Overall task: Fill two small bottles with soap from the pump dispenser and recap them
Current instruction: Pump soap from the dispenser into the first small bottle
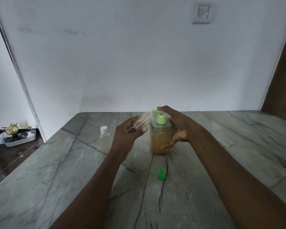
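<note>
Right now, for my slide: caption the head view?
Left hand tilts a small clear plastic bottle to the green pump spout of the amber soap dispenser the right hand grips.

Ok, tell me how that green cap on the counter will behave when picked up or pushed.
The green cap looks like small, thin plastic: probably light and stiff. It is round and sits free on the smooth counter, so a push may slide or roll it.
</note>
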